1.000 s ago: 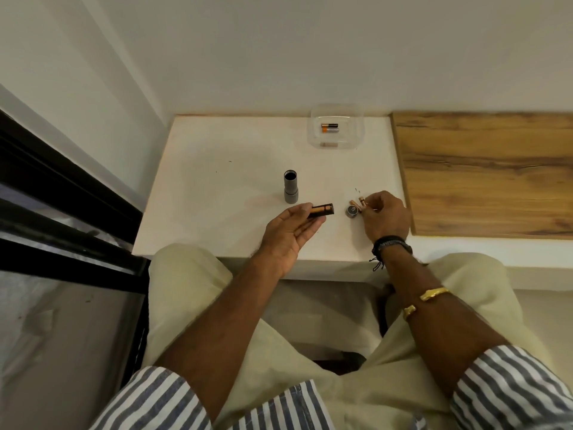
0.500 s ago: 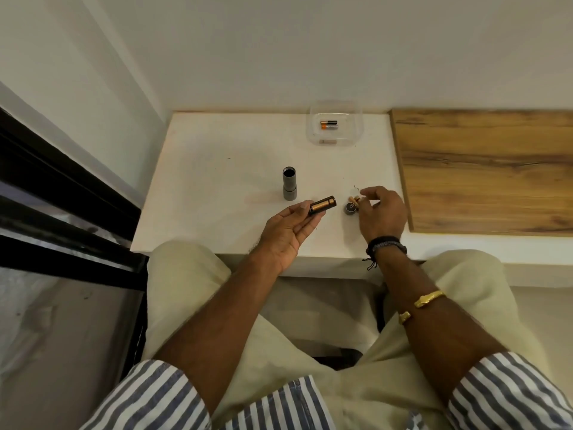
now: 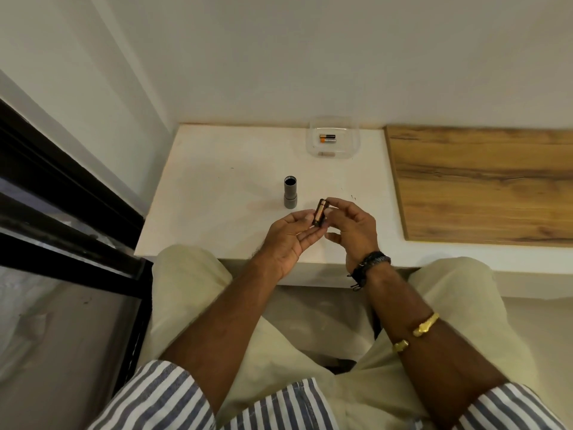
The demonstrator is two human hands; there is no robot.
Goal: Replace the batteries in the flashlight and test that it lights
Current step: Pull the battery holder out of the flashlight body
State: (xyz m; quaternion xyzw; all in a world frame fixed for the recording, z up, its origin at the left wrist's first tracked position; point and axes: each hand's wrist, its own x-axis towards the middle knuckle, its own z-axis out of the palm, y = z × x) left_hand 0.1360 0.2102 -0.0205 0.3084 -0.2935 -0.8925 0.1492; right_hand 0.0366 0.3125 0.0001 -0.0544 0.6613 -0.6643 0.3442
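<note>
Head view, looking down over a white ledge [image 3: 217,187] and the lap of a seated person

- Battery holder [image 3: 319,213], dark with a copper-orange cell face showing, is held above the front edge of the ledge, roughly upright and tilted slightly
- Left hand [image 3: 286,240] is turned palm up; its fingers are curled narrowly about the lower end of the holder, thumb laid against its left side
- Right hand [image 3: 353,226] is closed in from the right; thumb and forefinger are pinched at the upper part of the holder, remaining fingers loosely bent below. Something small may be pressed between these fingertips, but it cannot be told at this size
- Flashlight body [image 3: 290,196], grey, is stood upright on the ledge with its open dark end up, just beyond and left of the hands, not touched by either
- Clear plastic container [image 3: 353,144] is set at the back of the ledge near the wall; two batteries [image 3: 327,138] are lain side by side inside it, orange ends to the left
- Wooden panel [image 3: 480,187] is laid to the right of the white surface, its edge near the right hand
- Dark cord bracelet [image 3: 370,263] is worn at the right wrist, gold bangle [image 3: 425,324] further up the forearm
- Striped sleeves are rolled above both forearms; pale trousers are seen beneath the arms
</note>
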